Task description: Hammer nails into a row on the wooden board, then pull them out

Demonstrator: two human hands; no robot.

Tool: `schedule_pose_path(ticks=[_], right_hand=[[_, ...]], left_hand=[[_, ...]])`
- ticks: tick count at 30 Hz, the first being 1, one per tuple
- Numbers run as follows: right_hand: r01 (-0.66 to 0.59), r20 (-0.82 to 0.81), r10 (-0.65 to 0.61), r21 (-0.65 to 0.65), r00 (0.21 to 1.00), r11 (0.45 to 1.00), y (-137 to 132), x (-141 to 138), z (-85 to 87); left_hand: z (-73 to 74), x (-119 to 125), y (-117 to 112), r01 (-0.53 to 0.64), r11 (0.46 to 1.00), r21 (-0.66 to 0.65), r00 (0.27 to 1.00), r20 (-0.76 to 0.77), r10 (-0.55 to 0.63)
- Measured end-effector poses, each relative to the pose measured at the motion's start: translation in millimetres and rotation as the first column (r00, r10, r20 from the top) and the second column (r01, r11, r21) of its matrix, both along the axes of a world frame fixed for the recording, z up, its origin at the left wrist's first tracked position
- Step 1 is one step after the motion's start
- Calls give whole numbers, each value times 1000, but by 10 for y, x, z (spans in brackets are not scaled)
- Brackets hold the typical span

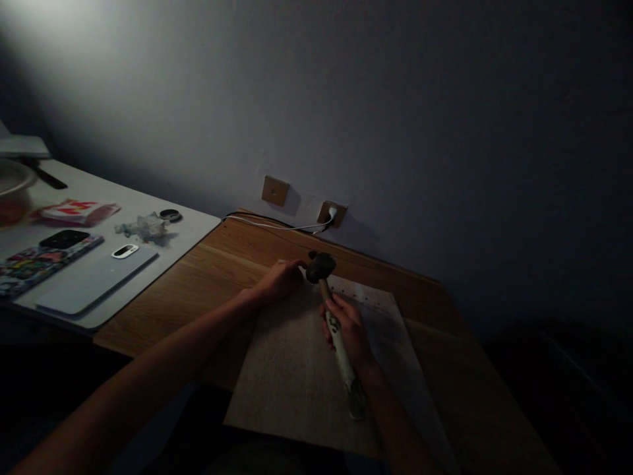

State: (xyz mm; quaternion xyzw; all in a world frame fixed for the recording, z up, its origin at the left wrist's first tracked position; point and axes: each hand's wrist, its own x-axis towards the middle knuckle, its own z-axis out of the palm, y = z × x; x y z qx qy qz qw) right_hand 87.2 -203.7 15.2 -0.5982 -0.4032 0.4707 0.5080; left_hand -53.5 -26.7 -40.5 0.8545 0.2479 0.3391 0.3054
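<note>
My right hand (pixel 349 323) is wrapped around the handle of a hammer (pixel 341 356), its pale grip marked with dark patches. The dark hammer head (pixel 320 267) is over the far left corner of a flat wooden board (pixel 297 369). Just left of the head, my left hand (pixel 281 280) rests at the board's far edge, fingers bent and closed together. Whatever they may pinch is hidden by the dim light and the hammer head. Several small dark spots (pixel 353 294) form a row along the board's far edge.
The board lies on a wooden table (pixel 198 284) against the wall. On a white table (pixel 198 227) at left are a silver phone (pixel 99 280), a patterned phone (pixel 44 260), a red-and-white packet (pixel 79 211), crumpled plastic (pixel 146 227) and a bowl (pixel 14 188). A white cable (pixel 277 227) runs to a wall socket (pixel 324 214).
</note>
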Motion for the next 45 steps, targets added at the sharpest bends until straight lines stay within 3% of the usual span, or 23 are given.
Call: schedule_pose_path(ticks=[9,23,33,39,42,45], right_hand=[[-45,16,45,-29,999,999,25,11,-131],[-63,23,64,-31,998,998,10,-15,-120],[4,-11,-4,-7,1000,1000,-21,-21,-74],[269,-71,-263,98,962,958,-306,20,3],[313,23,-321,160,947,936,-559,116,12],[298,66,-308,130,949,946,-812,239,-31]], left_hand=[[-56,-15,35,21,1000,-7,998,53,-21],[66,-44,-31,11,999,-34,1000,8,-10],[-60,-6,54,51,999,1,999,-14,-51],[-48,5,65,-13,997,81,1000,10,12],[-23,-2,51,-25,992,126,999,51,18],[-16,-20,39,-44,988,149,998,42,38]])
